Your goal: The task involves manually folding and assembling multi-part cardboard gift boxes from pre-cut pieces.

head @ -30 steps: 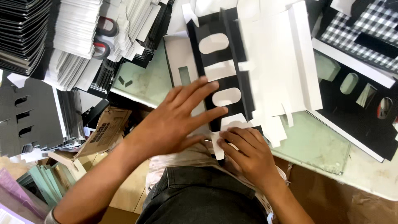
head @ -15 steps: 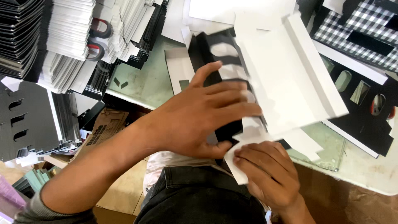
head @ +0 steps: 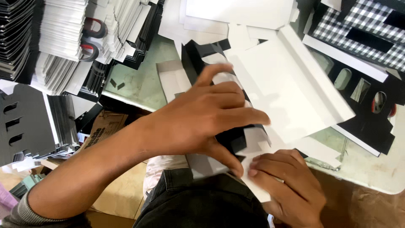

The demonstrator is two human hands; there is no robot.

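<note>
Seen from above, the left hand (head: 202, 122), having slid down the black-and-white die-cut card (head: 236, 141) since a moment ago, now clamps it at the tabletop (head: 135, 84) edge (folding seems underway) while the right hand (head: 287, 185) pinches its white flap.

Head camera looks steeply down, close over the worktable (head: 139, 84).
</note>
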